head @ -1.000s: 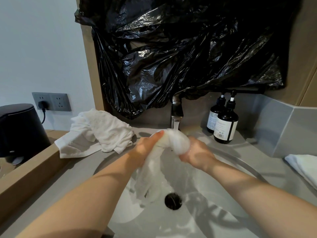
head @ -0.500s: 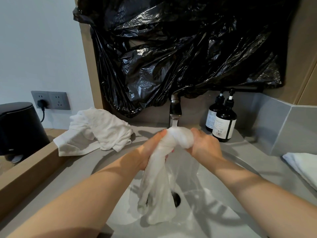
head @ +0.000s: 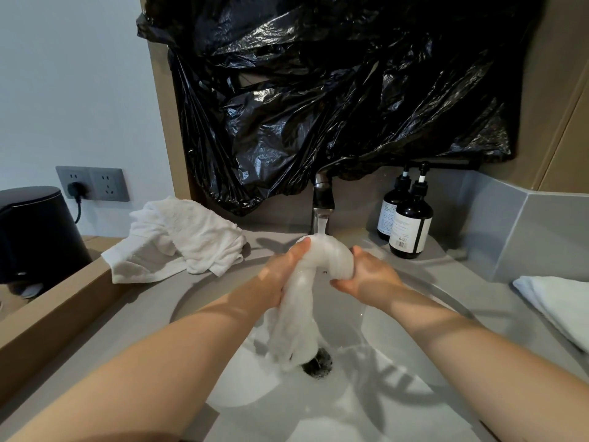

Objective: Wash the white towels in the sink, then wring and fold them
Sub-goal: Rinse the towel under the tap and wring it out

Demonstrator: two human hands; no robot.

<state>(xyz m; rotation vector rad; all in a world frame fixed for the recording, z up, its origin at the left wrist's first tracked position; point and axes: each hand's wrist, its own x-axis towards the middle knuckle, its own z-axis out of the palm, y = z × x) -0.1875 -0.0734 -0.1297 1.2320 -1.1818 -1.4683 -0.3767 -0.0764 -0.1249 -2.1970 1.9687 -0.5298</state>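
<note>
A wet white towel (head: 314, 282) is bunched into a rope under the running faucet (head: 322, 205), above the round white sink (head: 414, 393). My left hand (head: 282, 275) grips its left side and my right hand (head: 366, 277) grips the bulged right end. The towel's loose tail hangs down to the drain (head: 318, 365). Water from the spout lands on the top of the bunch. A second white towel (head: 178, 240) lies crumpled on the counter at the sink's back left. A third, folded white towel (head: 557, 304) lies at the right edge.
Two dark pump bottles (head: 408, 221) stand right of the faucet. A black plastic bag (head: 334, 90) covers the wall above. A black bin (head: 35, 231) and a wall socket (head: 92, 183) with a plug sit at the left, beyond a wooden ledge (head: 54, 317).
Both hands have lifted the towel bunch higher, up under the spout. The hanging tail rose off the basin and then swung back down over the drain.
</note>
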